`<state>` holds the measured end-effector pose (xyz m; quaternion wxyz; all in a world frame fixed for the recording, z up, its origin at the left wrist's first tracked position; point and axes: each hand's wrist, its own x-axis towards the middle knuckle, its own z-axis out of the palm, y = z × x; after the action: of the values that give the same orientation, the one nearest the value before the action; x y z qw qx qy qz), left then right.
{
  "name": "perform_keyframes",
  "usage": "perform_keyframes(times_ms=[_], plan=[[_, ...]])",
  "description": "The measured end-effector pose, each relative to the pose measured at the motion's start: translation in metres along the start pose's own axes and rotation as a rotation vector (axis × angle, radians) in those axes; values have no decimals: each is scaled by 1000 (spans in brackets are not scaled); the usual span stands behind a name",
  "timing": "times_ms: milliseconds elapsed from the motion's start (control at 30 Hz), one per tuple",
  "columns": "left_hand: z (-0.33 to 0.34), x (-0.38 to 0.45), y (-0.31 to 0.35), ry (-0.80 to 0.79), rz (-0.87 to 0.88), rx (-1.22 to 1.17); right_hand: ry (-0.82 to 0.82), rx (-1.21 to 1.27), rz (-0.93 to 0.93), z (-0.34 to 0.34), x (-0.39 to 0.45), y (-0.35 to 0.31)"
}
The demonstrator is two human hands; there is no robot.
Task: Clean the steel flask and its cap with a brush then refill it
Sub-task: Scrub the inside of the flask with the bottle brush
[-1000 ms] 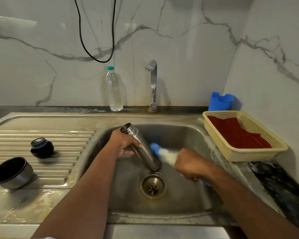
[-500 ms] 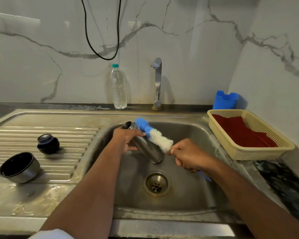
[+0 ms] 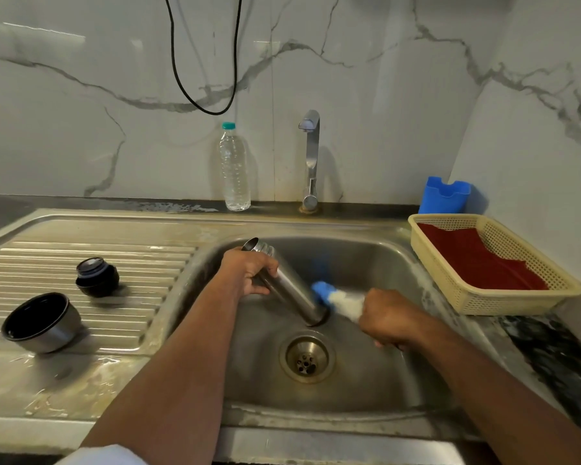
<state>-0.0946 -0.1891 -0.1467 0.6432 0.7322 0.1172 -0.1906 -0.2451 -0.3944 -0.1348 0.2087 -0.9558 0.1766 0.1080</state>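
The steel flask is tilted over the sink basin, its open mouth up to the left and its base down near the drain. My left hand grips it around the upper body. My right hand holds the brush, whose blue tip and white bristles press against the flask's lower right side. On the ribbed drainboard to the left sit the dark stopper cap and the steel cup lid, its opening facing up.
The tap stands behind the basin with no water running. A clear plastic water bottle stands left of it. A cream basket with a red cloth sits right of the sink, a blue holder behind it.
The brush went from the flask's base up to its mouth, and is now back down at the lower side. My left hand has kept its grip.
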Motion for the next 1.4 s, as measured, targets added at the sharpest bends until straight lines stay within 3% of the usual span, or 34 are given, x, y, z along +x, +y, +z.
perform_keyframes(times_ms=[167,300,367,500,667,867,1033,1200,1233,1367,1400], plan=[[-1,3,-1,19,15,-25,-55,364,-178,-1,1,-16],[1,1,-2,31,31,-42,18,-50,-8,3,6,3],[3,0,-3,36,53,-38,22,-8,-37,3,7,3],[2,-4,-3,63,58,-35,-52,322,-175,-3,6,-15],[3,-9,-2,45,91,-37,-20,-60,-21,0,5,5],[6,-13,-1,32,95,-30,-79,437,-169,-6,5,-13],[2,-12,-1,26,49,2,-33,-32,-4,-4,2,4],[0,-8,-1,7,26,25,-94,468,-185,-8,3,-13],[0,-8,-1,13,28,29,-93,445,-167,-8,4,-13],[-1,-4,-1,50,42,33,-19,-61,8,-2,9,4],[-1,-3,-1,50,37,44,-4,-77,-2,0,10,6]])
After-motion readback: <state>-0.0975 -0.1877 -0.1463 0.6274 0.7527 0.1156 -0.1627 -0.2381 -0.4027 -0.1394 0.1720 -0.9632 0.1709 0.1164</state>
